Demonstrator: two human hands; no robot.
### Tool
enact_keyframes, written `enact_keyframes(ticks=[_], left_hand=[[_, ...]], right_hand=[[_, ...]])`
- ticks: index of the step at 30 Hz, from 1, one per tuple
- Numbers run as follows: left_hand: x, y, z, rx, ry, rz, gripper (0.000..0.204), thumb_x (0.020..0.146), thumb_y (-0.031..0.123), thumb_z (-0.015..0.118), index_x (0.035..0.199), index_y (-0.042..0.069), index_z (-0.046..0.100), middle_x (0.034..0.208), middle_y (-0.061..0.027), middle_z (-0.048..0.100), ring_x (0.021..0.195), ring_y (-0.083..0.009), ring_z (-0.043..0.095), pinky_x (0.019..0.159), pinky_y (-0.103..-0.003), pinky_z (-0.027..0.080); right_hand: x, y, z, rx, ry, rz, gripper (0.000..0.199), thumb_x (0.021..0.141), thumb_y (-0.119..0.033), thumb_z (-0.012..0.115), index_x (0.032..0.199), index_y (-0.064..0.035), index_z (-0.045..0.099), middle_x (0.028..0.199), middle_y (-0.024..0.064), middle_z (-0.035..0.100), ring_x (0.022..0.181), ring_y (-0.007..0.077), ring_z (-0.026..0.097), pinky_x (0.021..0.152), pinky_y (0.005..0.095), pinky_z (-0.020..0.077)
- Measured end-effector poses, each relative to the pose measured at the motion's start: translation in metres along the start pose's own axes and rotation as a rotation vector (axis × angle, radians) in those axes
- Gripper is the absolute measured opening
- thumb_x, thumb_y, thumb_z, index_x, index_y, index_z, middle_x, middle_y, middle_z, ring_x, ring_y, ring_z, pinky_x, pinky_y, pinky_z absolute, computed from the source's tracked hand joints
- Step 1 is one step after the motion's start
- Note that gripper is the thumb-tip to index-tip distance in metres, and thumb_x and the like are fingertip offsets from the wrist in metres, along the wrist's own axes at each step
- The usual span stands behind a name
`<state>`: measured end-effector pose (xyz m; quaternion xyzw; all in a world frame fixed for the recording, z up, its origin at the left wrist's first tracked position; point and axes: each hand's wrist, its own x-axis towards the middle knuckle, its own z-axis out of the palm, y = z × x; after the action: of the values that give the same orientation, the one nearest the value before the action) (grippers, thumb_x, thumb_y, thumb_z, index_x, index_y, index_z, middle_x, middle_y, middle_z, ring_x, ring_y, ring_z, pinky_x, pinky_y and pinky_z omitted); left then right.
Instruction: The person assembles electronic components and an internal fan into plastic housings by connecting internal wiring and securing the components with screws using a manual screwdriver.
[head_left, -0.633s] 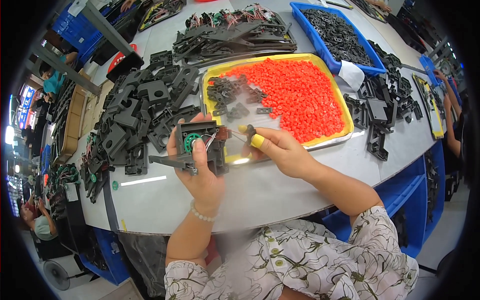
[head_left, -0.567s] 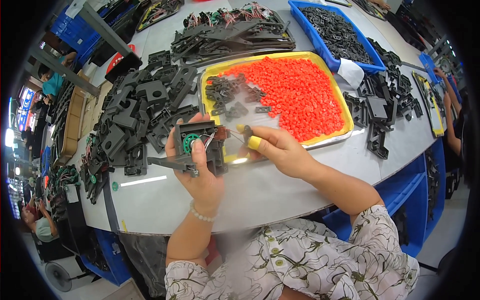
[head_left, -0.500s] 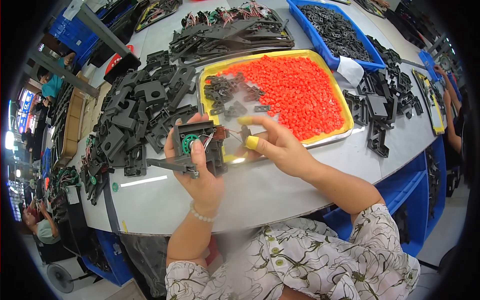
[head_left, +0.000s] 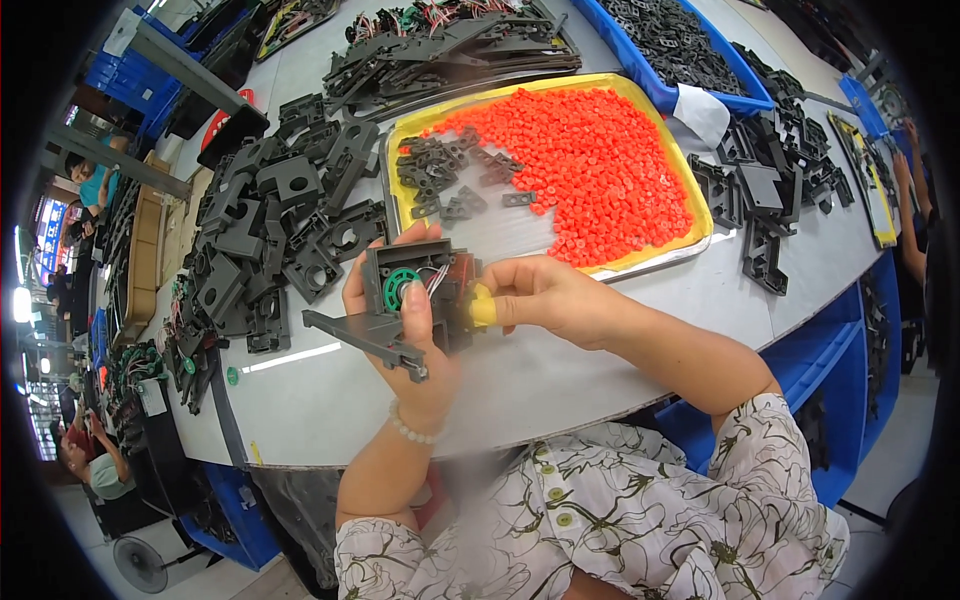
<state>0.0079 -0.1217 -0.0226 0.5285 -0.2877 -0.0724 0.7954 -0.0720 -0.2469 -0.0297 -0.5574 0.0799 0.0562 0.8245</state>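
My left hand (head_left: 405,330) grips a black plastic assembly (head_left: 400,300) with a green round part and thin red and white wires, held above the table's near edge. My right hand (head_left: 545,295), with a yellow cot on one fingertip, presses against the assembly's right side; whether it pinches a small part there is hidden. Behind both hands lies a yellow tray (head_left: 700,215) holding many small orange plastic pieces (head_left: 590,160) and a few small black parts (head_left: 445,180).
A heap of black plastic housings (head_left: 270,230) lies to the left. Wired black frames (head_left: 450,45) are stacked at the back. A blue bin (head_left: 745,95) of black parts and loose black pieces (head_left: 765,200) sit right. Other people work at the left edge.
My right hand has come down from the tray's front edge to the right side of the assembly. The left hand has turned the assembly slightly and kept hold of it.
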Motion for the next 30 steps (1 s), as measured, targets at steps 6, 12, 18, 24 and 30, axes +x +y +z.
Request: enact_keyframes(ticks=[6, 12, 18, 24, 30], left_hand=[[-0.001, 0.003, 0.004, -0.034, 0.005, -0.057, 0.039, 0.088, 0.012, 0.044, 0.122, -0.001, 0.028, 0.117, -0.0234, 0.048, 0.109, -0.0292, 0.05, 0.092, -0.041, 0.043], [-0.002, 0.004, 0.005, -0.042, -0.002, -0.056, 0.039, 0.088, 0.012, 0.044, 0.121, -0.001, 0.028, 0.117, -0.0238, 0.048, 0.109, -0.0289, 0.05, 0.089, -0.04, 0.045], [-0.004, 0.004, 0.007, -0.069, 0.007, -0.088, 0.037, 0.089, 0.011, 0.044, 0.121, 0.0, 0.028, 0.115, -0.0237, 0.048, 0.108, -0.0263, 0.05, 0.087, -0.039, 0.047], [-0.005, 0.007, 0.005, -0.046, 0.029, -0.163, 0.038, 0.09, 0.014, 0.043, 0.122, 0.002, 0.027, 0.116, -0.0235, 0.048, 0.107, -0.0244, 0.05, 0.088, -0.036, 0.045], [-0.006, 0.009, 0.008, -0.026, 0.071, -0.181, 0.038, 0.089, 0.018, 0.041, 0.121, 0.002, 0.03, 0.116, -0.0234, 0.048, 0.103, -0.0245, 0.052, 0.087, -0.036, 0.046]], right_hand=[[0.0, -0.001, -0.001, -0.018, -0.022, 0.048, 0.022, 0.084, -0.027, 0.059, 0.086, -0.0054, 0.056, 0.077, -0.0037, 0.053, 0.074, 0.0059, 0.048, 0.066, 0.0234, 0.0404], [0.0, 0.0, 0.0, 0.039, -0.022, 0.107, 0.021, 0.084, -0.027, 0.059, 0.087, -0.0061, 0.057, 0.08, -0.0029, 0.055, 0.077, 0.0063, 0.05, 0.068, 0.024, 0.0419], [0.002, 0.008, 0.004, 0.114, -0.007, 0.069, 0.02, 0.085, -0.026, 0.058, 0.087, -0.0061, 0.057, 0.083, -0.0025, 0.057, 0.079, 0.0067, 0.052, 0.07, 0.0247, 0.0433], [0.005, 0.019, 0.008, 0.225, 0.018, 0.027, 0.022, 0.084, -0.022, 0.06, 0.094, -0.0032, 0.054, 0.089, 0.0005, 0.057, 0.086, 0.0092, 0.053, 0.079, 0.0259, 0.0438], [0.002, 0.013, 0.014, 0.259, -0.046, -0.104, 0.039, 0.086, -0.019, 0.058, 0.116, 0.0021, 0.046, 0.107, 0.0082, 0.054, 0.1, 0.0132, 0.051, 0.089, 0.0288, 0.0405]])
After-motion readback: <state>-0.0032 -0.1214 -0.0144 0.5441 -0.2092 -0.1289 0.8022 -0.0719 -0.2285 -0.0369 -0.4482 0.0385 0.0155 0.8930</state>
